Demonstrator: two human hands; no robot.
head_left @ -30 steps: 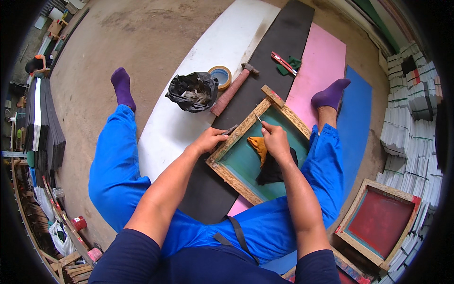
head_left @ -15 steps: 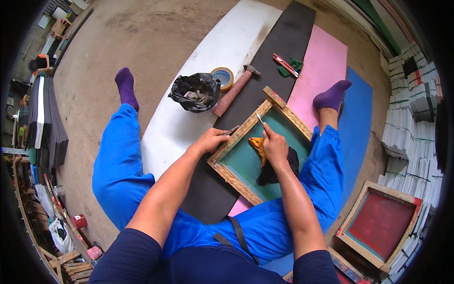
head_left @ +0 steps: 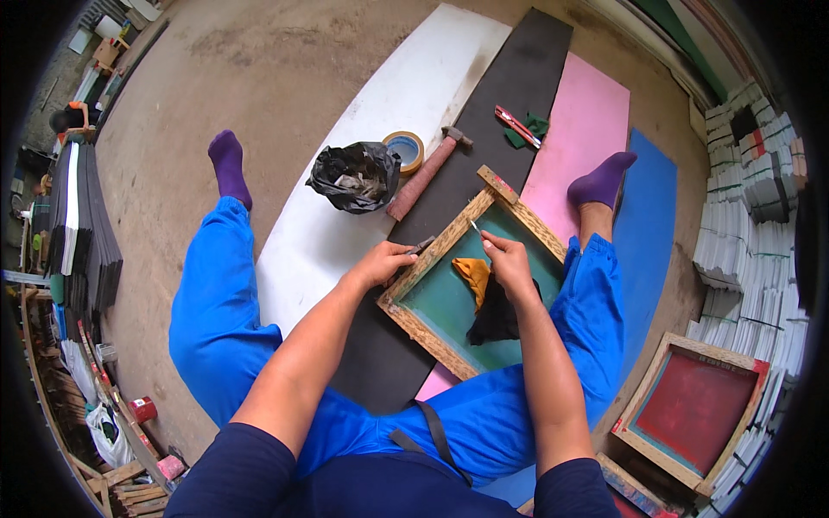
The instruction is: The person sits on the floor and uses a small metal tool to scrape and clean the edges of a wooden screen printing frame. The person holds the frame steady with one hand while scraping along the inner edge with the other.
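Note:
A wooden frame with green mesh [head_left: 432, 319] lies tilted between my legs. My left hand [head_left: 386, 262] is closed around a dark metal tool [head_left: 421, 246], perhaps pliers, at the frame's left edge. Over the mesh, my right hand [head_left: 509, 263] pinches a thin metal tool [head_left: 476, 228]; its tip points toward the upper left rail and its exact kind is unclear. Beneath the right hand a black cloth [head_left: 494, 316] and a yellow-orange cloth [head_left: 471, 278] rest on the mesh. A short wooden block [head_left: 499, 184] sits at the frame's top corner.
A red-handled hammer [head_left: 423, 180], a tape roll [head_left: 405, 151], a black plastic bag [head_left: 354, 177] and a red cutter [head_left: 515, 124] by a green cloth lie beyond the frame on coloured sheets. A red-mesh frame [head_left: 695, 406] and stacked white bundles [head_left: 747, 233] stand right.
My right hand has shifted slightly right and toward me, with the thin tool's tip a little lower. My left hand stays at the frame's left edge.

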